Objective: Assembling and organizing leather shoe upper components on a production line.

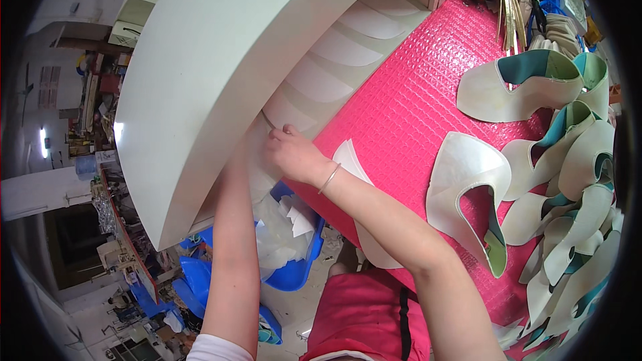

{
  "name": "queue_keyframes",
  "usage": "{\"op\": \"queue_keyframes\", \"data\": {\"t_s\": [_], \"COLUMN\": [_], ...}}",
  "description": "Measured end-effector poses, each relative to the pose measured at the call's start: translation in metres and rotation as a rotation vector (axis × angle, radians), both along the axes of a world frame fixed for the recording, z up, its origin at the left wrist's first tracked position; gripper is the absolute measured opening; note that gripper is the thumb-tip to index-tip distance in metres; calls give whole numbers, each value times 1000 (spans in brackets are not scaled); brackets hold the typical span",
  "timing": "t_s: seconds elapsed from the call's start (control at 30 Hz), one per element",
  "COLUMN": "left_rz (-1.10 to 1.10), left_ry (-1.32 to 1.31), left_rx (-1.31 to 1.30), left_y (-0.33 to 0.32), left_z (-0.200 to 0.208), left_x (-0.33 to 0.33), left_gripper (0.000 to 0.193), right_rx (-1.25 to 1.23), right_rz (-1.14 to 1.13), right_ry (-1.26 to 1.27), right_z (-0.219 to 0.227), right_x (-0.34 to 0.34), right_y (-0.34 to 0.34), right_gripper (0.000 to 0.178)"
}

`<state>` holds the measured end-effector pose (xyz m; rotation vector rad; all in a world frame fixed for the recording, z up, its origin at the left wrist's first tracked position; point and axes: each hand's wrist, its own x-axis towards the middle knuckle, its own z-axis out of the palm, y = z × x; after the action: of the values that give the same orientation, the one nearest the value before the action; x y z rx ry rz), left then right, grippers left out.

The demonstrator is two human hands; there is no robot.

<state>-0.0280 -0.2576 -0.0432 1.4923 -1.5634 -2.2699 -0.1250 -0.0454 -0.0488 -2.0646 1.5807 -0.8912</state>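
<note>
My left forearm (231,261) reaches under the curved hood of a large off-white machine (194,60), which hides the fingers of my left hand. My right hand (294,155) is at the hood's opening with its fingers curled in. A thin dark strip (267,119) shows at its fingertips; what it belongs to cannot be made out. Beside both hands, a row of thin whitish curved pieces (324,79) lies overlapping on the machine's pale bed. Below my right wrist, a small stack of white cut pieces (352,162) rests at the edge of the pink table covering.
Shiny pink quilted covering (394,93) spreads over the table. Several white shoe uppers with green and teal linings (468,180) crowd its right side. A blue bin (304,264) of white scraps stands below the machine. Cords and tools (511,7) are piled at the far right.
</note>
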Motion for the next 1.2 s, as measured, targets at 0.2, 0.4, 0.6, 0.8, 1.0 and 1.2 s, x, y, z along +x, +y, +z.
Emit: {"op": "queue_keyframes", "data": {"t_s": [0.2, 0.4, 0.6, 0.8, 1.0, 1.2], "left_rz": [-459, -367, 107, 274, 98, 456], "left_ry": [-298, -681, -459, -203, 105, 439], "left_rx": [-1306, -1464, -1229, -1186, -1008, 490], "left_y": [12, -6, 88, 139, 269, 349], "left_z": [-35, -76, -14, 21, 21, 18], "left_x": [14, 47, -19, -12, 80, 187], "left_gripper": [48, 44, 39, 31, 37, 42], "right_rx": [-288, -61, -54, 428, 194, 779], "right_rz": [-274, -120, -517, -866, -840, -527], "right_ry": [362, 470, 50, 108, -252, -1050], "right_z": [-26, 1, 30, 8, -13, 51], "right_x": [32, 56, 19, 8, 12, 102], "right_y": [22, 32, 88, 148, 164, 180], "right_gripper": [36, 29, 29, 69, 31, 20]}}
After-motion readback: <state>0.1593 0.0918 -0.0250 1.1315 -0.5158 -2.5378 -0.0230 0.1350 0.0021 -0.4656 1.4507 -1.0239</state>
